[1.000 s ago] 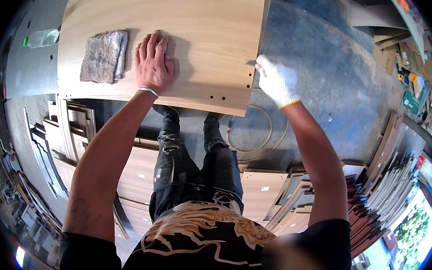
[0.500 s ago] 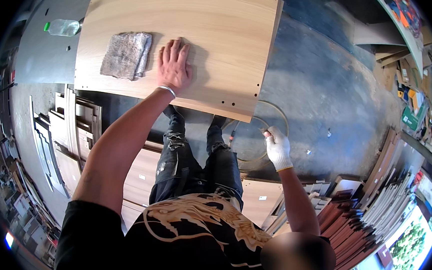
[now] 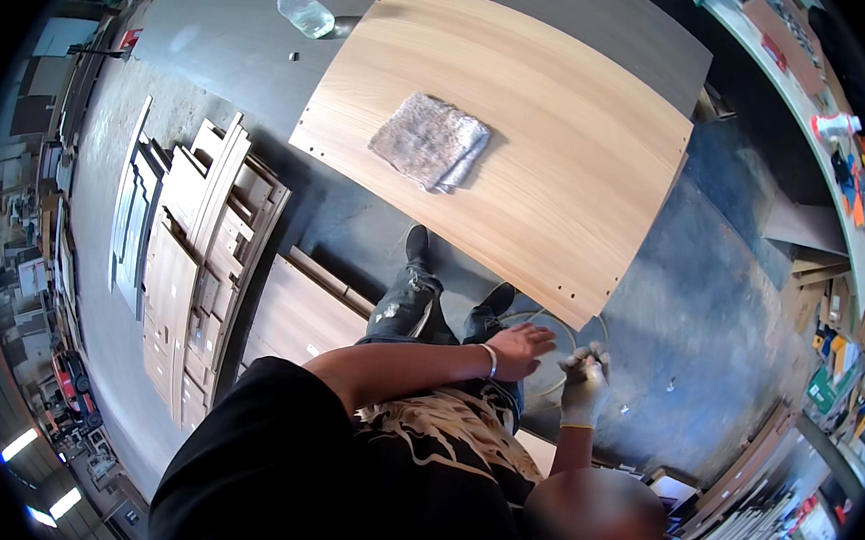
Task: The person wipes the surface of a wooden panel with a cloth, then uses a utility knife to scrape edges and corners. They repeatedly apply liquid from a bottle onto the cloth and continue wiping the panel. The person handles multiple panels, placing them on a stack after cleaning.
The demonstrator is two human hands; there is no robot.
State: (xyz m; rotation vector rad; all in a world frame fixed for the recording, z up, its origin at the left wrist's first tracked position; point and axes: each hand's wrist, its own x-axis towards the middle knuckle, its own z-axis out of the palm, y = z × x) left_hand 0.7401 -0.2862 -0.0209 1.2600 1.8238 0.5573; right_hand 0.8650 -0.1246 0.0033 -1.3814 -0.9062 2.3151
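My left hand [image 3: 519, 350], bare with a light band at the wrist, reaches across my body. Its fingers are stretched out and hold nothing. Close by on the right is my right hand [image 3: 583, 386] in a white knit glove, fingers curled in; what they hold, if anything, is too small to make out. The two hands are near each other but apart. Beyond them a light wood-grain panel [image 3: 561, 149] lies flat, with small dark holes near its corners. On the panel rests a folded, stained grey cloth [image 3: 427, 141].
A green-capped clear bottle [image 3: 304, 10] lies on the grey surface [image 3: 208, 34] at the far left. Stacked boards [image 3: 197, 264] stand left of my legs. A thin hose [image 3: 545, 386] coils on the floor. Tools and a bench [image 3: 855, 249] are on the far right.
My left hand has lifted off the panel and come back toward my right hand. My view has swung, so the panel and cloth appear farther right and tilted.
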